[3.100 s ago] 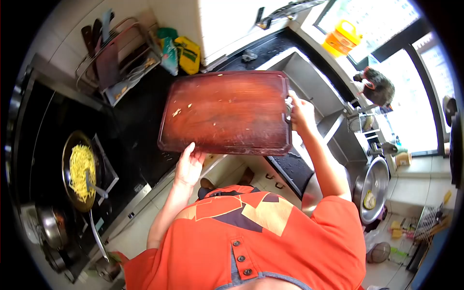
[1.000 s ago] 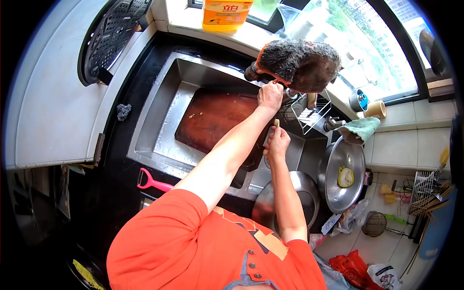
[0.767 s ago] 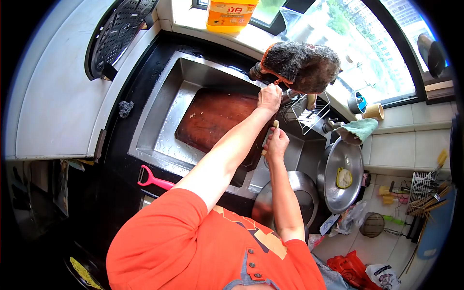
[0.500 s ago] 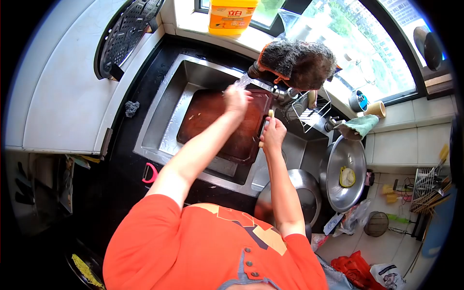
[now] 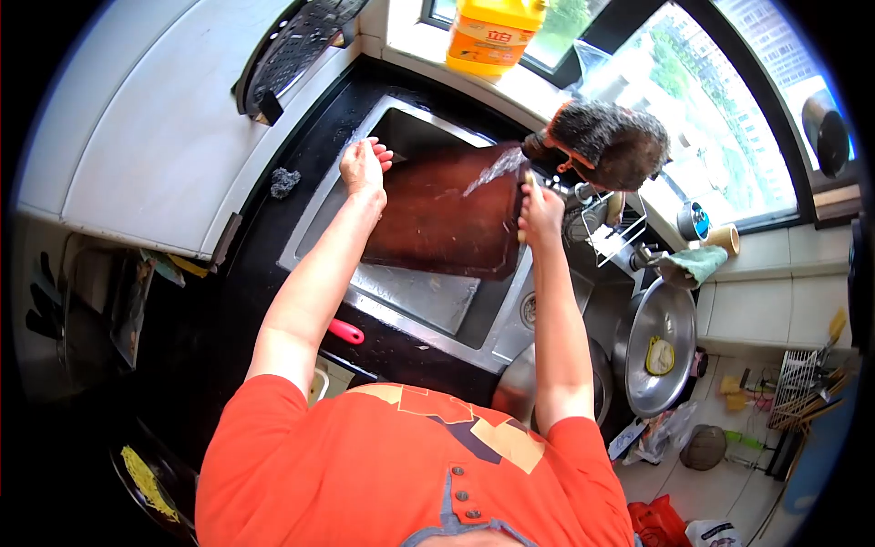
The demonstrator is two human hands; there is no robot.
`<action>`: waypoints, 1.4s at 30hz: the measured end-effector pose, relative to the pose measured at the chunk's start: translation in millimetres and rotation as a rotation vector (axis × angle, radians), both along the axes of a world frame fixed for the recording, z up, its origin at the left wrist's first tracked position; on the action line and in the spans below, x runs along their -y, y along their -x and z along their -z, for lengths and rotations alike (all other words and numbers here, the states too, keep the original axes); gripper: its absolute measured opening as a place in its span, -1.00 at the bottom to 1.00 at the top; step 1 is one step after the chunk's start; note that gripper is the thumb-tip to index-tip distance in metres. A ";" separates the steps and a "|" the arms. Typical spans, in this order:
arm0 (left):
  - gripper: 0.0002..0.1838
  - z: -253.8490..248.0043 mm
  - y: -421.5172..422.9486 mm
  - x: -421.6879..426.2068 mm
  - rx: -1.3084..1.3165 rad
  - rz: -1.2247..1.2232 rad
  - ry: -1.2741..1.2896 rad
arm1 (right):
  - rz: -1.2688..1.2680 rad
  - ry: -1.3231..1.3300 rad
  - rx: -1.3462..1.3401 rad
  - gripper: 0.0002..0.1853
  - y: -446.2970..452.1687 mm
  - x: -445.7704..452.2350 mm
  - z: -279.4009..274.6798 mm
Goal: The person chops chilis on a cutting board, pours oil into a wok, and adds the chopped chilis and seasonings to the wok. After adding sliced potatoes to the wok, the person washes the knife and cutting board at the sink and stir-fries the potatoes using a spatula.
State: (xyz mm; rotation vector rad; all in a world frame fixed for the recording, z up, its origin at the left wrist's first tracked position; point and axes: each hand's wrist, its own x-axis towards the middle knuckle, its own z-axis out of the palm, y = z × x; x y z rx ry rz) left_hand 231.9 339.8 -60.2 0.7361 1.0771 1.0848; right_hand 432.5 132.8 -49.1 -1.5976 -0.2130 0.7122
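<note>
Over the steel sink (image 5: 415, 296) a dark red-brown cutting board (image 5: 437, 214) is tilted, with water running from the faucet onto its upper right part. My right hand (image 5: 541, 214) is wrapped round the pale handle at the board's right edge. At the board's left end is my left hand (image 5: 365, 170), its fingers curled beside the upper left corner; whether they touch the board cannot be made out. A dark fuzzy cloth (image 5: 615, 146) hangs by the faucet.
Beyond the sink stands a yellow detergent jug (image 5: 493, 35). On the right are a wire rack (image 5: 620, 228), a green cloth (image 5: 694, 263) and a large steel basin (image 5: 654, 346). A grey scrubber (image 5: 285, 182) and a pink handle (image 5: 346, 332) lie on the black counter.
The board came from above the counter into the sink and is now lifted and tilted. Water has started running. My left hand has moved from the faucet to the board's left end.
</note>
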 end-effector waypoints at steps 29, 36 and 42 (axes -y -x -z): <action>-0.74 42.5 -11.7 81.9 -0.144 0.350 -0.132 | -0.080 -0.179 0.205 -0.82 3.7 -62.3 -74.1; -0.38 28.8 -10.3 190.2 -0.407 0.710 -0.835 | -0.119 -0.065 0.110 -0.83 -7.8 -57.5 -75.2; -0.13 58.1 -22.7 161.3 -0.562 0.939 -0.590 | -0.181 -0.127 0.037 -0.84 -17.9 -57.3 -74.6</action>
